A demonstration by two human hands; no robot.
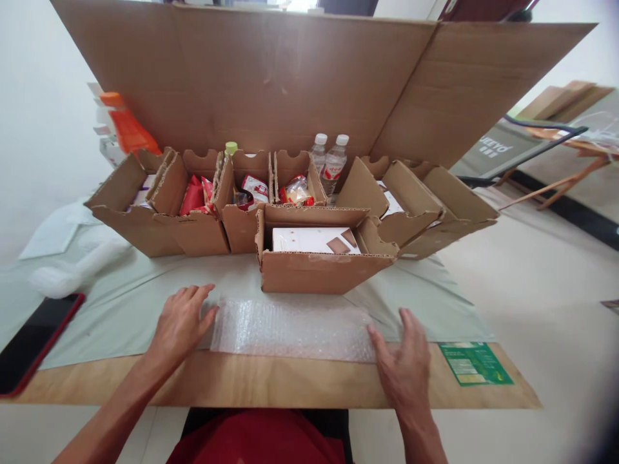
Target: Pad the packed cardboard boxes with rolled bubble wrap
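A sheet of clear bubble wrap [293, 328] lies flat on the pale green table cover near the front edge. My left hand [181, 322] rests flat at the sheet's left end, fingers stretched out and touching it. At the right end my right hand [403, 361] lies flat too, thumb on the wrap's edge. Neither hand grips anything. Just behind the wrap stands an open cardboard box [316, 270] with a white packet [309, 240] inside.
Behind it stands a row of open cardboard boxes [193, 235] with red snack packets, and two water bottles [329, 161]. A tall cardboard sheet [271, 77] stands at the back. A phone [33, 341] lies far left, a green card [474, 363] at right, an orange spray bottle [126, 129] back left.
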